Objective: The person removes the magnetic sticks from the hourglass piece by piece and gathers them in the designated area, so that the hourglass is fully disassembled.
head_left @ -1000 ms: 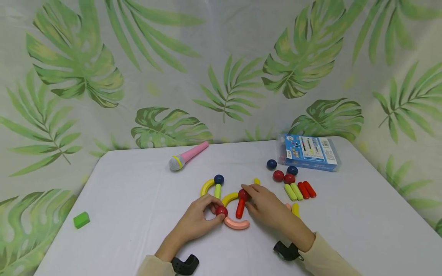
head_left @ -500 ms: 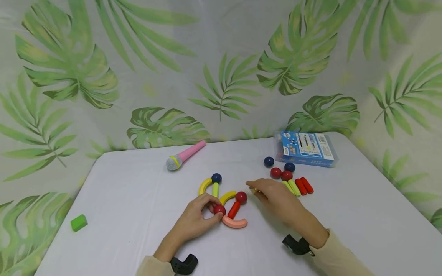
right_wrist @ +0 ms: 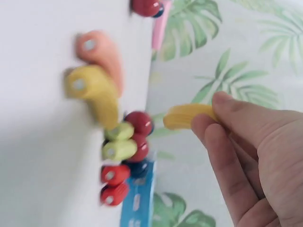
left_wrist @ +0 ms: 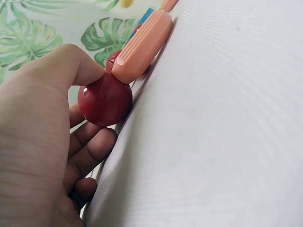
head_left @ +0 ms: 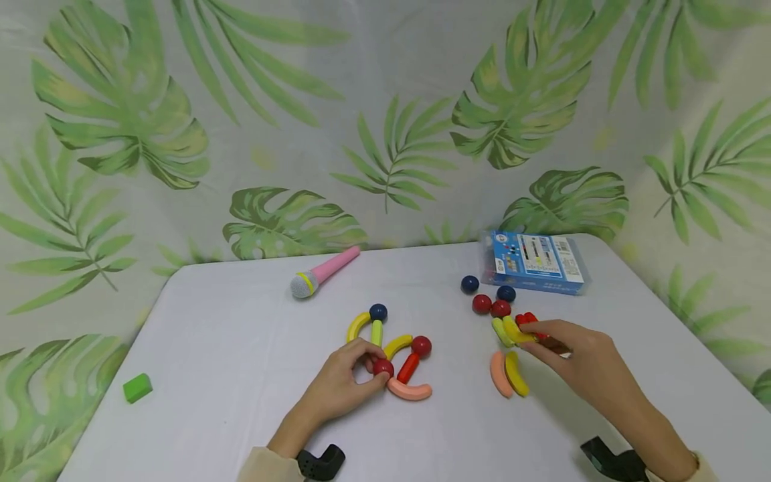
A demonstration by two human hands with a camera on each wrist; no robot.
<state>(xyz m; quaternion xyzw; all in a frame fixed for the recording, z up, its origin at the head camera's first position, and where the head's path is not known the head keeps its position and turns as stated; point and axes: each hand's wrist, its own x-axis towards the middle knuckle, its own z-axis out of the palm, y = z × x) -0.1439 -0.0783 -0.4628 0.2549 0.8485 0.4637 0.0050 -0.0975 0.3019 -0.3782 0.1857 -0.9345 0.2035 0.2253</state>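
Over the loose rods: yellow arc pinched, cluster off to my left

In my right hand (head_left: 579,348), held yellow arc (right_wrist: 182,117), clamped between thumb and fingertips, free end sticking out past them. Looks lifted; can't tell whether it brushes the light green rods (head_left: 498,331) beneath. Key relation: its long axis slants, free end pointing left and somewhat away from me, while the cluster lies left, well apart from this grip. Left hand is nearer the cluster, already on it.

My left hand (head_left: 349,376) pinches the gripped red ball (left_wrist: 105,100), fingers curled round it. Pink arc (head_left: 411,389) touches that ball and runs right, far end free. Above it, red rod (head_left: 408,368) slants up to the second red ball (head_left: 421,346), which a short yellow arc (head_left: 399,345) also meets. Farther off, navy ball (head_left: 378,312) with green bar (head_left: 377,333) and outer yellow arc (head_left: 358,326).

Nearer me than the right grip: loose pink arc (head_left: 500,375) and loose yellow arc (head_left: 517,375), side by side, long axes running away from me. Beside and beyond that grip: red rods (head_left: 523,319), spare red balls (head_left: 482,304), spare blue balls (head_left: 470,284), then box (head_left: 536,262). Outermost: microphone (head_left: 331,268) behind, green block (head_left: 138,388) far left.
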